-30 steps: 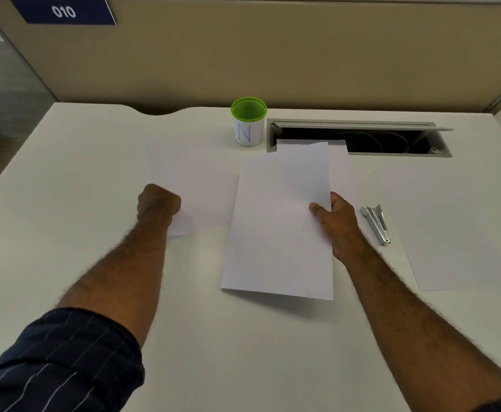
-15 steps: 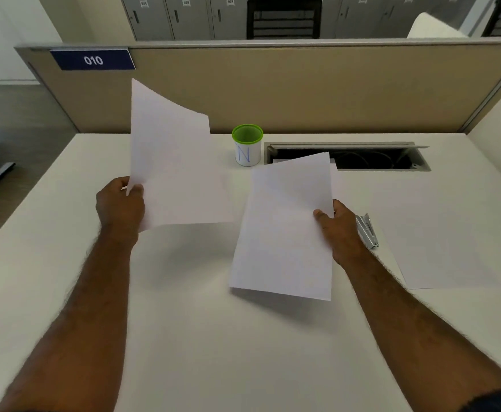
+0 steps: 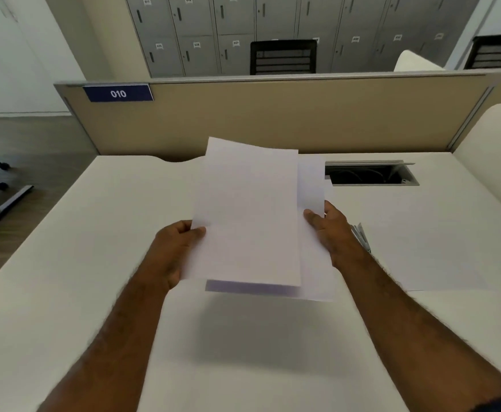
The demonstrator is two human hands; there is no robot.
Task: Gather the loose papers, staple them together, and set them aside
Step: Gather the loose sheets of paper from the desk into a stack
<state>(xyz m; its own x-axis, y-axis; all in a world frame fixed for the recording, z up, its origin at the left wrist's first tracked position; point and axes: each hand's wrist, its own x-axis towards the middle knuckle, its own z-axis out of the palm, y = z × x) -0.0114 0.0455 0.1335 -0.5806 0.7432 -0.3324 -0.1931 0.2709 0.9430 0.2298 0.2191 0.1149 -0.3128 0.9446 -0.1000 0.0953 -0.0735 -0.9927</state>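
Observation:
Two white sheets are held up over the middle of the desk, overlapping. My left hand (image 3: 175, 251) pinches the left edge of the front sheet (image 3: 249, 215). My right hand (image 3: 331, 230) grips the right edge of the back sheet (image 3: 313, 185), which sticks out to the right and below. A silver stapler (image 3: 361, 237) lies on the desk just right of my right hand, partly hidden by it. Another white sheet (image 3: 433, 263) lies flat on the desk further right.
The white desk (image 3: 100, 233) ends at a beige partition (image 3: 273, 120) bearing a blue "010" label (image 3: 118, 93). An open cable tray (image 3: 371, 175) sits at the back right. Grey lockers and black chairs stand beyond the partition.
My left hand has carried its sheet rightward in front of the sheet in my right hand; the two now overlap. The green-rimmed cup is now hidden behind the papers. The camera has tilted up.

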